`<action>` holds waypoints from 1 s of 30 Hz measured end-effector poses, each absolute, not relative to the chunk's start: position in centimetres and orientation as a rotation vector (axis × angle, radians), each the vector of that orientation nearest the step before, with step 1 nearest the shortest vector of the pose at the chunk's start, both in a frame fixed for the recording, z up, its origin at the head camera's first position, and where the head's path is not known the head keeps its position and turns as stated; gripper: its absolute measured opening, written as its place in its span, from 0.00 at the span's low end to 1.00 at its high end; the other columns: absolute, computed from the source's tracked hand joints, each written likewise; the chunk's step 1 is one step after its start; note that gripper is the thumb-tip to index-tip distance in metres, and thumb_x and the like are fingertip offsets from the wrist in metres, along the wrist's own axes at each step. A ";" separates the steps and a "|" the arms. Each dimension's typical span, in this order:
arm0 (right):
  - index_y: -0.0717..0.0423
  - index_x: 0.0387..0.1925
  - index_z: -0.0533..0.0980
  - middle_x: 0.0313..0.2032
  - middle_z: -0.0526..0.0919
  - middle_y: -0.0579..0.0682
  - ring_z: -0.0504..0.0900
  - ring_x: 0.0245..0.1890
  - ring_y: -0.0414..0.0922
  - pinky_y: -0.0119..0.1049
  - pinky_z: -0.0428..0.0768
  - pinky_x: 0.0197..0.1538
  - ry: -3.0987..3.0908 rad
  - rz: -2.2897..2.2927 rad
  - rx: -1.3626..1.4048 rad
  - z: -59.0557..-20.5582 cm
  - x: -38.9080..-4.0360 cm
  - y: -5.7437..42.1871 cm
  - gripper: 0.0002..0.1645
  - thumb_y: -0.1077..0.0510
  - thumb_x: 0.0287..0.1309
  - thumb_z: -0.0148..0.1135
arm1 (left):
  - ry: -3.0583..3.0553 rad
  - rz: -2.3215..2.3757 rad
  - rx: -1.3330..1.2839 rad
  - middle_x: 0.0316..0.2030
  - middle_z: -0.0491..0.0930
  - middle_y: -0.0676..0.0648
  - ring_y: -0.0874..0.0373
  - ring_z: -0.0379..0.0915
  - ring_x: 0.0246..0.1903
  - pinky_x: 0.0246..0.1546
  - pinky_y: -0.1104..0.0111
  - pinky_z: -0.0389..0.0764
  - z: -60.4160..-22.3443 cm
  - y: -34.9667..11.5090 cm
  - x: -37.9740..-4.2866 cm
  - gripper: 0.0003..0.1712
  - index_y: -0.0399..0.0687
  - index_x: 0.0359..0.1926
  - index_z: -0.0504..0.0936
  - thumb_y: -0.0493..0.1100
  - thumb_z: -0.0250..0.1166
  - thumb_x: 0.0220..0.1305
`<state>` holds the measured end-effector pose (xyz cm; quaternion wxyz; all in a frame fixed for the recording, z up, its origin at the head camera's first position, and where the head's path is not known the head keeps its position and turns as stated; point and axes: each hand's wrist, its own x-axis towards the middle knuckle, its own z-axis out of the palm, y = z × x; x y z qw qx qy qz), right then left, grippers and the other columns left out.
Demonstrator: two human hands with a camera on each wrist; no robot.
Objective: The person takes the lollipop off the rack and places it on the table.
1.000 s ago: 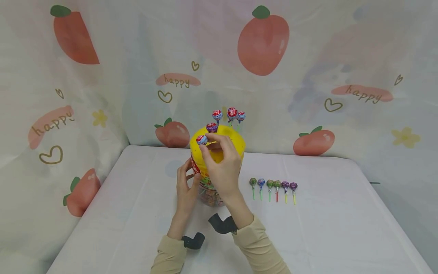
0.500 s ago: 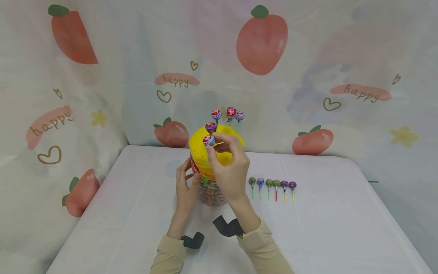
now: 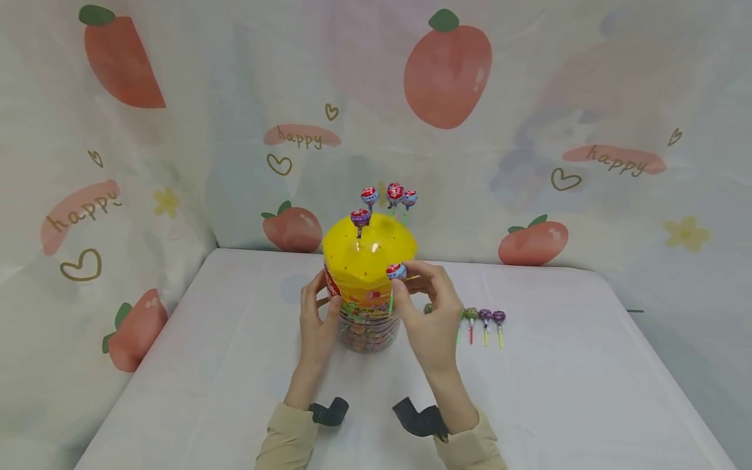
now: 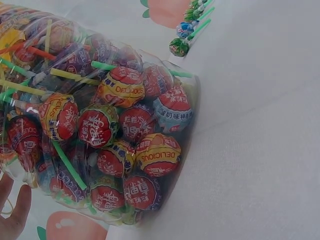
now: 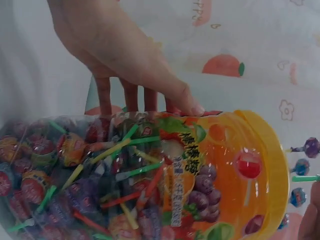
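Observation:
A clear jar (image 3: 369,331) of wrapped lollipops with a yellow lid (image 3: 367,251) stands on the table. My left hand (image 3: 317,329) holds its left side, thumb toward the front and fingers around the far side, as the right wrist view shows. In front of the jar's right side, my right hand (image 3: 433,320) pinches a lollipop (image 3: 396,271) with a red and light-blue wrapper between thumb and fingertips. Its green stick (image 3: 391,301) points down. Several lollipops stand upright in the lid's small holes, among them a purple one (image 3: 360,218).
On the white table (image 3: 558,385), right of the jar, lies a row of lollipops (image 3: 484,315), partly hidden by my right hand. A printed cloth (image 3: 364,72) hangs behind and at the sides. A black wrist mount (image 3: 420,418) sits on each wrist.
My right hand has moved right and down with the lollipop, from over the lid to in front of the jar's right side. The left hand has stayed on the jar.

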<state>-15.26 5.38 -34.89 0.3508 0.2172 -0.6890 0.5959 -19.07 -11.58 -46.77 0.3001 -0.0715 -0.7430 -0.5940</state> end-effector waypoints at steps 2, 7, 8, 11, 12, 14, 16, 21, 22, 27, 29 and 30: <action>0.66 0.45 0.77 0.39 0.81 0.58 0.78 0.35 0.37 0.23 0.79 0.42 -1.805 1.548 0.532 -35.6 -15.1 5.9 0.16 0.70 0.53 0.65 | -1.967 -1.572 -0.198 0.60 0.68 0.44 0.54 0.64 0.61 0.55 0.52 0.75 -46.8 -11.6 -19.1 0.31 0.53 0.70 0.62 0.42 0.58 0.67; 0.65 0.46 0.77 0.38 0.81 0.58 0.78 0.35 0.36 0.22 0.78 0.44 -1.859 1.578 0.440 -37.5 -14.9 6.9 0.15 0.70 0.54 0.64 | -1.976 -1.572 -0.187 0.61 0.67 0.45 0.57 0.64 0.60 0.56 0.54 0.75 -46.7 -11.6 -19.0 0.31 0.55 0.70 0.62 0.46 0.57 0.68; 0.65 0.46 0.77 0.38 0.81 0.58 0.78 0.34 0.36 0.22 0.78 0.43 -1.867 1.581 0.423 -37.8 -14.8 7.1 0.15 0.70 0.54 0.64 | -1.978 -1.574 -0.184 0.61 0.67 0.45 0.57 0.64 0.60 0.56 0.55 0.75 -46.7 -11.6 -19.0 0.31 0.55 0.70 0.62 0.46 0.57 0.68; 0.63 0.45 0.78 0.38 0.82 0.58 0.78 0.33 0.35 0.22 0.78 0.42 -1.906 1.566 0.368 -38.8 -14.8 7.7 0.14 0.68 0.54 0.65 | -1.983 -1.576 -0.185 0.61 0.67 0.45 0.57 0.63 0.61 0.56 0.57 0.74 -46.6 -11.6 -18.9 0.31 0.55 0.70 0.62 0.46 0.57 0.68; 0.63 0.45 0.79 0.37 0.82 0.57 0.78 0.32 0.35 0.22 0.78 0.42 -1.919 1.557 0.353 -39.2 -14.8 7.9 0.14 0.68 0.54 0.65 | -1.985 -1.576 -0.185 0.61 0.67 0.45 0.56 0.63 0.61 0.56 0.57 0.74 -46.6 -11.6 -19.0 0.31 0.55 0.70 0.62 0.46 0.57 0.68; 0.62 0.44 0.79 0.36 0.82 0.56 0.77 0.31 0.35 0.22 0.78 0.40 -1.950 1.530 0.325 -39.9 -14.9 8.2 0.14 0.67 0.54 0.66 | -1.987 -1.580 -0.181 0.61 0.67 0.45 0.56 0.64 0.61 0.56 0.58 0.74 -46.6 -11.6 -19.0 0.31 0.56 0.70 0.62 0.46 0.57 0.68; 0.61 0.43 0.79 0.34 0.83 0.55 0.77 0.30 0.34 0.23 0.78 0.39 -1.980 1.507 0.292 -40.7 -15.0 8.4 0.14 0.67 0.53 0.68 | -1.991 -1.584 -0.176 0.61 0.67 0.45 0.56 0.63 0.61 0.56 0.59 0.74 -46.6 -11.6 -19.0 0.31 0.57 0.70 0.61 0.46 0.57 0.68; 0.66 0.42 0.79 0.33 0.82 0.58 0.77 0.27 0.34 0.23 0.79 0.35 -2.036 1.487 0.219 -41.5 -14.8 8.8 0.14 0.70 0.50 0.68 | -1.995 -1.592 -0.173 0.61 0.67 0.45 0.56 0.64 0.61 0.57 0.61 0.73 -46.6 -11.5 -19.0 0.31 0.57 0.70 0.61 0.46 0.57 0.68; 0.68 0.41 0.79 0.33 0.82 0.59 0.77 0.27 0.34 0.23 0.78 0.35 -2.049 1.489 0.204 -41.5 -14.7 8.9 0.14 0.71 0.50 0.67 | -1.995 -1.592 -0.174 0.61 0.67 0.45 0.55 0.64 0.61 0.56 0.62 0.73 -46.6 -11.5 -19.0 0.31 0.57 0.70 0.61 0.46 0.57 0.68; 0.70 0.41 0.78 0.33 0.82 0.62 0.78 0.25 0.34 0.22 0.78 0.34 -2.109 1.515 0.150 -41.5 -14.3 9.5 0.13 0.72 0.50 0.66 | -1.990 -1.595 -0.173 0.61 0.67 0.45 0.57 0.64 0.61 0.57 0.62 0.73 -46.7 -11.5 -19.0 0.31 0.56 0.70 0.62 0.45 0.58 0.68; 0.70 0.41 0.78 0.33 0.81 0.63 0.78 0.25 0.34 0.22 0.78 0.34 -2.149 1.518 0.116 -41.8 -14.5 9.8 0.13 0.72 0.50 0.66 | -1.985 -1.596 -0.178 0.61 0.67 0.45 0.58 0.63 0.61 0.57 0.59 0.74 -46.7 -11.6 -19.0 0.31 0.56 0.70 0.61 0.45 0.58 0.68; 0.70 0.41 0.78 0.33 0.81 0.63 0.78 0.25 0.33 0.22 0.78 0.34 -2.173 1.511 0.099 -42.1 -14.6 10.0 0.13 0.72 0.51 0.66 | -1.984 -1.595 -0.179 0.61 0.67 0.45 0.58 0.63 0.61 0.57 0.57 0.74 -46.7 -11.6 -19.0 0.31 0.56 0.70 0.61 0.45 0.58 0.68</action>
